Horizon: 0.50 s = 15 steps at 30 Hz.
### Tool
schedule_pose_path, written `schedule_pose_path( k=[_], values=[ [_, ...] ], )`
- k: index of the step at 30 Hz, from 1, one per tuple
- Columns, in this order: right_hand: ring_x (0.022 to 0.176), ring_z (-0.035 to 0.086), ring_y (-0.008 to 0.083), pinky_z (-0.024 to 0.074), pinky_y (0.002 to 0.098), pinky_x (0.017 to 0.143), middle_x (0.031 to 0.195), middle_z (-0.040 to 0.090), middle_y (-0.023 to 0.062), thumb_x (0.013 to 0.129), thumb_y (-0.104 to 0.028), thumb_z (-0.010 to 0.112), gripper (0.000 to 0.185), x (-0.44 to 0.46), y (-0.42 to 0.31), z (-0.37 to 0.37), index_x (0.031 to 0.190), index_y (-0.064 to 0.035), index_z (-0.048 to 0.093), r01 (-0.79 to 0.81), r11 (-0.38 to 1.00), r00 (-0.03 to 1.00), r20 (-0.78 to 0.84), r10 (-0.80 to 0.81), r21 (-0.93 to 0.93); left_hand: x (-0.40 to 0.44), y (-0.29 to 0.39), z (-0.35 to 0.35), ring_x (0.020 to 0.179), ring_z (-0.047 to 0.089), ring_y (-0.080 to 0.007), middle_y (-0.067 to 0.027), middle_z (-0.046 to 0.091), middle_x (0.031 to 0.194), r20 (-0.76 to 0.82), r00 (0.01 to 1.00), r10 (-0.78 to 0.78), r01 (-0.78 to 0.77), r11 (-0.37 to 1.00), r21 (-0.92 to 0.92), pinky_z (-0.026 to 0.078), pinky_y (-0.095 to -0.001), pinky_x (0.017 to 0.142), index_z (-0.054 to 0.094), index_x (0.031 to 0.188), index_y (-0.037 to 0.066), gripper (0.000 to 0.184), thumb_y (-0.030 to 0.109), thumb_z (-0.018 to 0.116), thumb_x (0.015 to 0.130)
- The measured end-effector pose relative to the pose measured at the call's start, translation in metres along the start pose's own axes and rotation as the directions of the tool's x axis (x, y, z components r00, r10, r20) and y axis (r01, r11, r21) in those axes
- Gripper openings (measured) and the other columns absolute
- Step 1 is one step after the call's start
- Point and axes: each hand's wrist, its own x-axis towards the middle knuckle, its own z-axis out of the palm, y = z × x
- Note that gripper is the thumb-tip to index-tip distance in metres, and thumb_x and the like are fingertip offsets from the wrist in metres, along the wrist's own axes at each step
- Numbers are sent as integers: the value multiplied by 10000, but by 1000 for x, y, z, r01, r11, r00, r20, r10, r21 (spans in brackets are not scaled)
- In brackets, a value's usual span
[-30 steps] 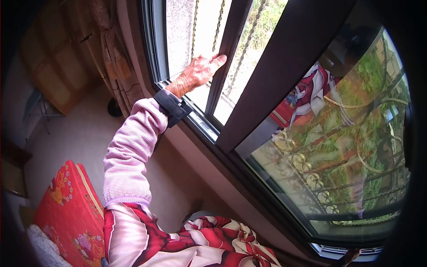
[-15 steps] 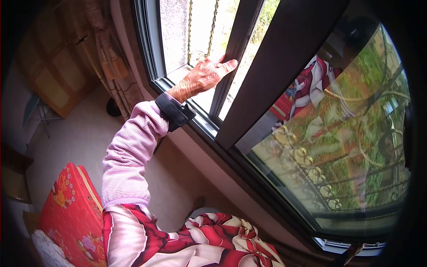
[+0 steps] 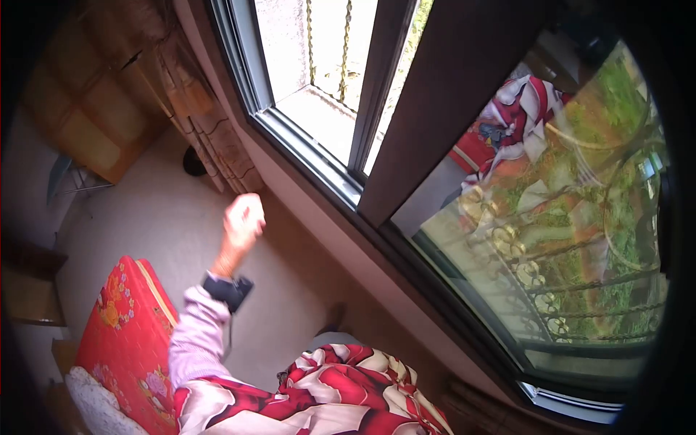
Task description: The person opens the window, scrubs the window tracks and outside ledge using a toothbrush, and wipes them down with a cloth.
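Note:
My left hand (image 3: 245, 217) is raised over the floor, to the left of the window and apart from it. Its fingers look loosely curled, bright and a little blurred, and no object shows in them. A black strap with a small box (image 3: 228, 290) sits on that wrist, below it a striped pink sleeve (image 3: 196, 337). Nearest to the hand is the window's dark frame (image 3: 297, 156). One dark sash (image 3: 366, 87) stands upright beside an open gap with twisted bars outside. My right hand does not show.
A large glass pane (image 3: 580, 217) fills the right side, reflecting red and white cloth. On the left are a red flowered mattress-like pad (image 3: 127, 326), a gathered curtain (image 3: 206, 130) and a wooden door or cabinet (image 3: 94, 94). Red and white patterned clothing (image 3: 348, 384) covers my body.
My left hand has let go of the window sash and drawn back down and left, over the floor. The sash stands about where it was.

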Motion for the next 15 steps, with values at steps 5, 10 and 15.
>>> schedule_pose_path(
  k=[5, 10, 15],
  values=[
    [690, 619, 246, 442, 396, 609, 742, 623, 156, 837, -271, 670, 296, -54, -117, 70, 970, -19, 592, 103, 984, 830, 533, -167, 148, -128, -69, 60, 734, 639, -143, -91, 668, 851, 344, 821, -456, 363, 882, 301, 524, -293, 670, 620, 1044, 10, 222, 139, 585, 867],
    [554, 489, 233, 405, 323, 538, 672, 500, 114, 826, -139, 640, 176, -24, -246, 102, 885, -5, 543, -42, 844, 670, 641, -373, 535, -123, -23, 70, 941, 629, -321, -193, 642, 1009, 798, 506, -327, -146, 879, 454, 500, -388, 833, 591, 1087, -19, 310, 156, 559, 834],
    [595, 475, 157, 402, 289, 552, 738, 509, 75, 924, -71, 490, 160, -20, -346, 138, 1037, 11, 568, 150, 644, 660, 409, -630, 750, -83, -59, 38, 892, 631, -310, -182, 640, 948, 763, 611, -212, -258, 858, 445, 504, -379, 805, 589, 1061, -27, 293, 163, 566, 839]
  ],
)
